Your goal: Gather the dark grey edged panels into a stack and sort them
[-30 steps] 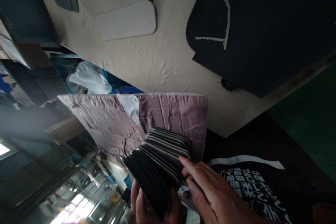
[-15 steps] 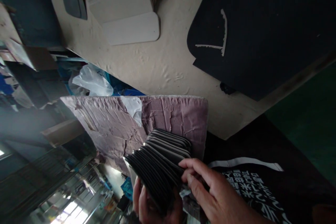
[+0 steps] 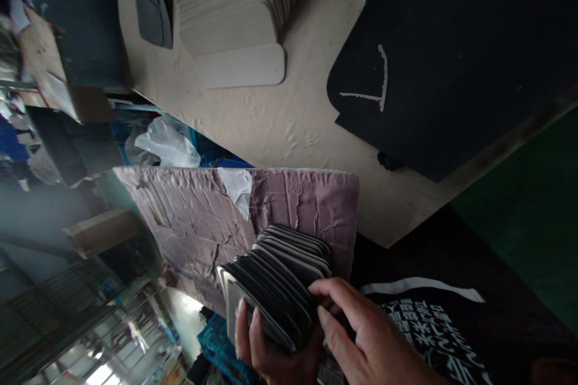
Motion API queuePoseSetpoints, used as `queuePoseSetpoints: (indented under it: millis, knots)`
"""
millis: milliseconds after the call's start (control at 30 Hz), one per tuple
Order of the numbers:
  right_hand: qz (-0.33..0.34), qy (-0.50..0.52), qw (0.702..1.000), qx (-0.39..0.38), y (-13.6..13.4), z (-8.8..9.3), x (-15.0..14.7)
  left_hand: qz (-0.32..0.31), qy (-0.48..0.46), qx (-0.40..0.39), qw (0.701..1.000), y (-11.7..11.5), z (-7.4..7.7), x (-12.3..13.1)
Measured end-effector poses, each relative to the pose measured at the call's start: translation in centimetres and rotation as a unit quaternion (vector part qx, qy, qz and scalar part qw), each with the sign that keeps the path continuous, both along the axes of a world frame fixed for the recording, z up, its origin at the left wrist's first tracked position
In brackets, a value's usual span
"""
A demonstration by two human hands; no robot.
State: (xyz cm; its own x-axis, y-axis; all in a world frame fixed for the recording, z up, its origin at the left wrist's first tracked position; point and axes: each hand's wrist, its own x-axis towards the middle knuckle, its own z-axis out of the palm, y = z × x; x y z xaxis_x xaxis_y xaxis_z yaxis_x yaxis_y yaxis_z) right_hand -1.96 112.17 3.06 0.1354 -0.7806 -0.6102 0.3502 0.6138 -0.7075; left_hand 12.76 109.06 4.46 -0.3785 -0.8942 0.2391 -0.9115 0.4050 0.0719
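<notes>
A fanned stack of thin dark pads (image 3: 271,295) with rounded corners and paler edges is in my hands. My left hand (image 3: 271,346) wraps around the lower end of the stack, its fingertips on the outer face of the nearest pad. At the right-hand edge of the same pads is my right hand (image 3: 361,331), with forefinger and thumb bent close together on their edges. The far part of the stack lies against a wrinkled mauve padded board (image 3: 307,204), which carries a white patch (image 3: 237,186).
On the pale table (image 3: 289,126) stands a long row of overlapping light-coloured pads (image 3: 244,66). A large dark sheet (image 3: 451,60) covers its right side, with an L-shaped pale scrap (image 3: 383,81) on it. Plastic bags (image 3: 167,141) and a blue crate (image 3: 221,349) are at left.
The near pads have tilted, so more of the outer pad's face shows, and my left fingers have come up over it. My right hand stays at the edges. The view has shifted slightly.
</notes>
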Motion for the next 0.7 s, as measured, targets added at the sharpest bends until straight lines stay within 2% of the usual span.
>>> queuePoseSetpoints:
  millis: [100, 467, 700]
  knots:
    - [-0.002, 0.004, 1.000, -0.002, -0.01, -0.01, 0.02, 0.025, -0.001, 0.002, 1.000, 0.29, -0.22, 0.21]
    - [-0.010, -0.002, 1.000, -0.003, -0.05, -0.05, 0.05, -0.001, 0.004, 0.009, 1.000, -0.21, 0.12, -0.44]
    - [-0.014, -0.012, 1.000, -0.011, 0.39, -0.07, 0.34, -0.002, 0.006, -0.019, 1.000, 0.06, -0.57, -0.12]
